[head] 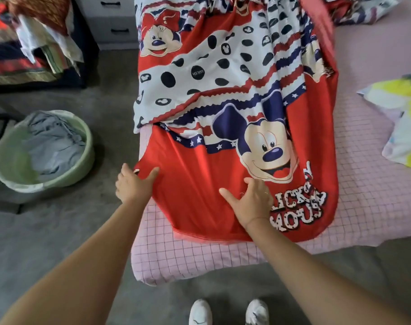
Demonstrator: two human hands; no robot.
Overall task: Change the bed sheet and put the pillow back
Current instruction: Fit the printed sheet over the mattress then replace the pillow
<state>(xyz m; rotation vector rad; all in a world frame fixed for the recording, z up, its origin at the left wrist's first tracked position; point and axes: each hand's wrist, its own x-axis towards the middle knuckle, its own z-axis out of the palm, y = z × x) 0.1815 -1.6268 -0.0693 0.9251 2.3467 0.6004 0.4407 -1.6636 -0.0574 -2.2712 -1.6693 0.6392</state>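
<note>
Mickey Mouse bed sheet [223, 90] is lying bunched in a long strip along the left side of the pink checked mattress [199, 259]. Its long axis is running straight away from the person, and its near hem is stopping short of the mattress's foot edge. The left hand [132, 186] is holding the sheet's corner at the mattress's left edge, thumb lying on top of the red cloth and fingers apparently curling round the hem. The right hand [249, 202] is resting farther in on the cloth, thumb splayed and gripping nothing plainly. Most of the bare mattress is lying to the right, so spreading is probably falling to that nearer right hand.
</note>
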